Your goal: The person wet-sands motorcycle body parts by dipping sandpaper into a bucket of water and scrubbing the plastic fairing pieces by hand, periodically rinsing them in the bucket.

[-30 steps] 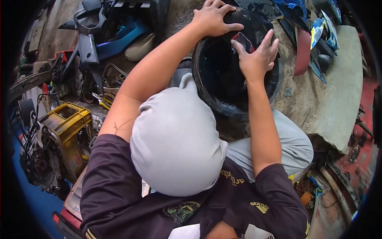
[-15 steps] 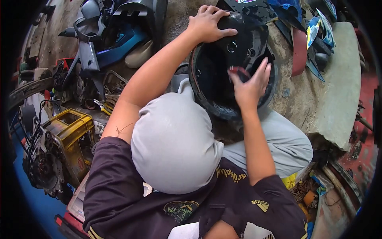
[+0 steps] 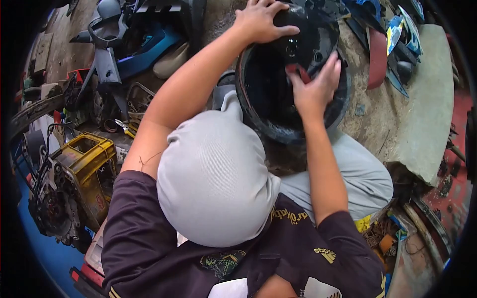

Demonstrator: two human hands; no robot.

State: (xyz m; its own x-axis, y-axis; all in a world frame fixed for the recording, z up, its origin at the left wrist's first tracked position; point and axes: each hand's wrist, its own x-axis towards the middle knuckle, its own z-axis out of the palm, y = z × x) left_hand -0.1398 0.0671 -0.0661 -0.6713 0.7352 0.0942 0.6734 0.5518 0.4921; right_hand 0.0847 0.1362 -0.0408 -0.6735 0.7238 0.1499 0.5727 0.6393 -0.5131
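A wet, glossy black plastic panel (image 3: pixel 308 37) leans over a round black basin (image 3: pixel 247 107) in front of me. My left hand (image 3: pixel 262 22) grips the panel's upper left edge, thumb lying on its face and fingers over the rim. Against the panel's lower part, my right hand (image 3: pixel 316 87) presses a small dark red pad (image 3: pixel 302 73) held between thumb and fingers. Whether the pad is sandpaper or a sponge I cannot tell. The basin's inside is dark, and its contents are hard to make out.
Blue and grey motorcycle fairings (image 3: pixel 149 52) lie at the upper left. A yellow crate (image 3: pixel 89 149) stands left beside an engine part (image 3: pixel 54 203). At right are a red panel (image 3: pixel 376 57), colourful fairing pieces (image 3: pixel 397 37) and a pale slab (image 3: pixel 425 104). Yellow-handled pliers (image 3: pixel 128 129) lie left.
My right hand and the red pad have shifted slightly up against the panel. The view has moved a little; my left hand keeps its hold.
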